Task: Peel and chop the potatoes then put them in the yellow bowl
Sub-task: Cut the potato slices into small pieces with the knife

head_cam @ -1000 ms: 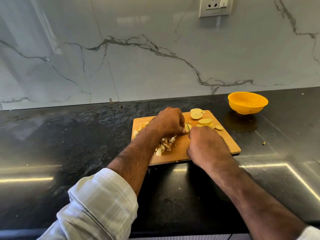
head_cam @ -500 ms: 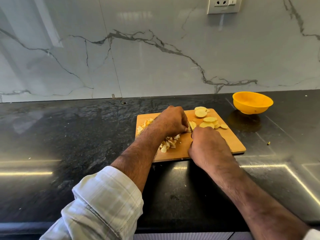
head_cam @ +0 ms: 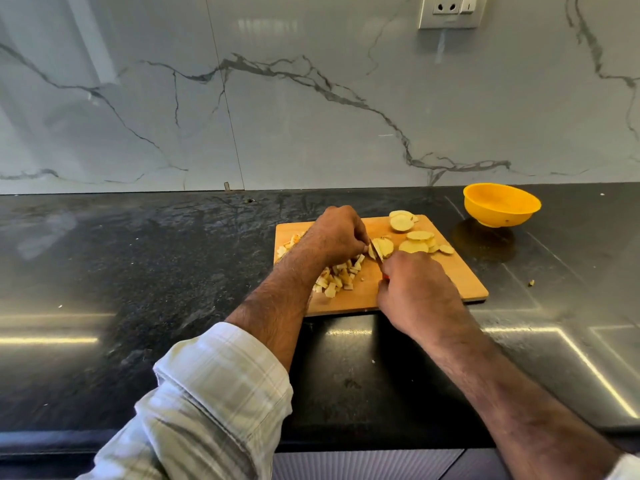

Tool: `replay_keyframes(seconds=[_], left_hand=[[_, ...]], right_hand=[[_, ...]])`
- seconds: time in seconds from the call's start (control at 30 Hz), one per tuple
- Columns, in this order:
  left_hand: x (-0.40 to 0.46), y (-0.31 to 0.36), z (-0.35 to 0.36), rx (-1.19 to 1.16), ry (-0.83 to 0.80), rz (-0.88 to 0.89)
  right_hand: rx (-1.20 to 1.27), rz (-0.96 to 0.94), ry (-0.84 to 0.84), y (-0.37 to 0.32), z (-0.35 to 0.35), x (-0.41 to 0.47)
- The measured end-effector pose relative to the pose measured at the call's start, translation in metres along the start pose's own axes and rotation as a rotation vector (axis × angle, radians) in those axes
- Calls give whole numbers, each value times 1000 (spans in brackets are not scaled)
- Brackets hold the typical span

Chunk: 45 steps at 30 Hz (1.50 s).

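A wooden cutting board lies on the black counter. My right hand grips a small knife whose blade stands against a stack of potato slices. My left hand, fingers curled, pins those slices from the left. Chopped potato pieces lie heaped under my left wrist, with a few more at the board's far left. Round slices are spread on the board's far right. The yellow bowl stands beyond the board to the right; its inside looks empty.
The black stone counter stretches left and right of the board. A small potato scrap lies on it right of the board. A marble wall with a socket rises behind. The counter's front edge runs below my arms.
The view has shifted slightly. Both hands stay at the slice stack, and the knife blade now shows between them.
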State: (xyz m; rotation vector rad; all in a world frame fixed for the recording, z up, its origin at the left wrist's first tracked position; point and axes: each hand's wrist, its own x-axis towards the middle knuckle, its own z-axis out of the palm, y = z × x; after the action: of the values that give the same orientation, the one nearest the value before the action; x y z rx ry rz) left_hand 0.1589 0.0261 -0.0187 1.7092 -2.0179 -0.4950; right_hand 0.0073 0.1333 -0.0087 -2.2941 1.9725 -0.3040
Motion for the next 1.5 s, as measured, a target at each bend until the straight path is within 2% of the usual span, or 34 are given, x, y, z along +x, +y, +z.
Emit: replay_keyframes(seconds=[0.1,0.17,0.23,0.33,0.4,0.53,0.73,1.03,1.23,1.5], left_hand=[[1,1,0,5,-4,-3],[1,1,0,16,-13,3],[2,-1,0,22,-25,10],[7,-3,-3,39,-52,45],[10,-2,-6,22,-127,79],[15,18,-7,147,-347,163],[23,26,-14,295,-388,149],[5,12,-7,254,-203,54],[-3,11,-9,195,-144,59],[-3,12,-5,156,-131,62]], right_hand=[[-84,28,-135,-14,-11,7],[-115,32,-163,-19,-15,14],[-82,11,-102,-13,-10,14],[45,-24,120,11,-4,4],[119,0,169,27,-7,-4],[170,94,149,42,-9,-14],[191,117,45,40,-6,-20],[129,76,5,22,3,-10],[92,41,79,25,-4,-8],[-29,43,-87,-1,-4,10]])
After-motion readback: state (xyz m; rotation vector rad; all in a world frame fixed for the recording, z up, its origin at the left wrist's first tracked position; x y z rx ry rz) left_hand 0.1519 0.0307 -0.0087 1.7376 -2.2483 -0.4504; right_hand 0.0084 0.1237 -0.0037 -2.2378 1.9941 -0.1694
